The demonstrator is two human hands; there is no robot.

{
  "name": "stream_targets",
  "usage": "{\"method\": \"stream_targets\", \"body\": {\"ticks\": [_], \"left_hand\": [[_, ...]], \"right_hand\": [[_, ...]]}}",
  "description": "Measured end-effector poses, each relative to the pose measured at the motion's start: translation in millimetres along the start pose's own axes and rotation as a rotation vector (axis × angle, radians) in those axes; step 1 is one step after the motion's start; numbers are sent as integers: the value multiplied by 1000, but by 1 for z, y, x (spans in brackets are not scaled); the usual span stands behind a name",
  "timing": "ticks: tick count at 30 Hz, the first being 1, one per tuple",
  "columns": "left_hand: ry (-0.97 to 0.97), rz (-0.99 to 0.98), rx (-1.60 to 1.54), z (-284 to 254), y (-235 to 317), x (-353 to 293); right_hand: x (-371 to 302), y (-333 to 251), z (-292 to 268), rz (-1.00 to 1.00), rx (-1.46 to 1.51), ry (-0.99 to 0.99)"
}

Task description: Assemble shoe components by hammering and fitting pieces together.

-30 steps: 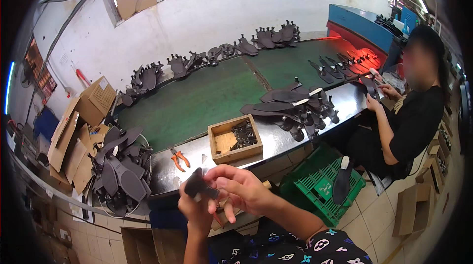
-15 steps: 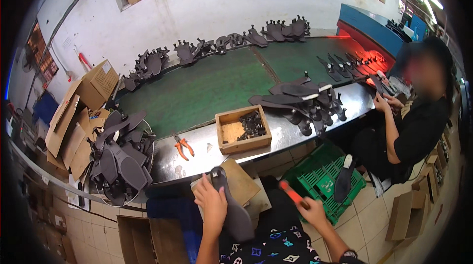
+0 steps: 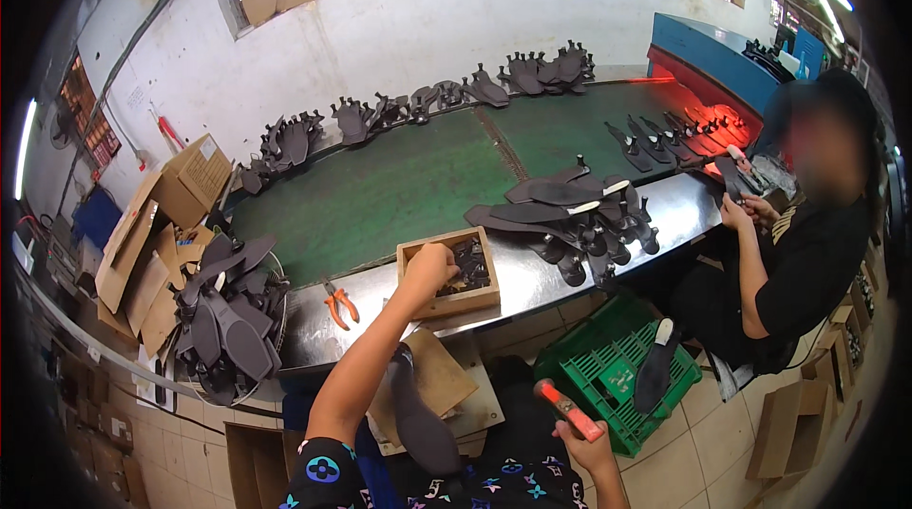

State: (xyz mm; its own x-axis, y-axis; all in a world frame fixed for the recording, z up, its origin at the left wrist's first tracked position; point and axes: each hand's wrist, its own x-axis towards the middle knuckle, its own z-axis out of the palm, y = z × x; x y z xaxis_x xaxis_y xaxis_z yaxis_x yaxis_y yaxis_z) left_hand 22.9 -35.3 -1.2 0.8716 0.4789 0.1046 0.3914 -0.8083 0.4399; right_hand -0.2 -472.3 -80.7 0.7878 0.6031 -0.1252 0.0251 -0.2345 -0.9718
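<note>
My left hand [image 3: 432, 268] reaches into a wooden box [image 3: 448, 305] on the metal edge of the bench. Its fingers are bent among small black heel pieces [image 3: 472, 262]; whatever they pinch is hidden. My right hand [image 3: 587, 447], low at the right, is wrapped round a red hammer [image 3: 570, 410]. A dark shoe sole [image 3: 425, 424] lies against my lap, its far end over a tan board [image 3: 439, 371], with neither hand on it. Orange-handled pliers [image 3: 340, 308] rest left of the box.
Piled soles with heels [image 3: 570, 215] stand right of the box; a wire basket of soles [image 3: 233, 319] is at the left. The green conveyor belt [image 3: 380, 196] runs behind. A green crate [image 3: 617, 371] stands by my right side, near a seated co-worker [image 3: 788, 243].
My left hand has let go of the sole and gone forward into the wooden box. The sole now leans on my lap. My right hand with the hammer has dropped slightly nearer me.
</note>
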Motion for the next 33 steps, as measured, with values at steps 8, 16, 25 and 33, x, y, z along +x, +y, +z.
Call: {"method": "stream_targets", "body": {"ticks": [8, 16, 25, 33], "left_hand": [[434, 152, -336, -33, 33, -58], [683, 415, -233, -101, 127, -217], [637, 865, 542, -146, 106, -278], [426, 1137, 853, -155, 75, -283]], "right_hand": [[69, -65, 27, -118, 219, -248], [77, -193, 76, -296, 589, -419], [31, -216, 102, -183, 627, -660], [25, -211, 124, -194, 480, -657]]}}
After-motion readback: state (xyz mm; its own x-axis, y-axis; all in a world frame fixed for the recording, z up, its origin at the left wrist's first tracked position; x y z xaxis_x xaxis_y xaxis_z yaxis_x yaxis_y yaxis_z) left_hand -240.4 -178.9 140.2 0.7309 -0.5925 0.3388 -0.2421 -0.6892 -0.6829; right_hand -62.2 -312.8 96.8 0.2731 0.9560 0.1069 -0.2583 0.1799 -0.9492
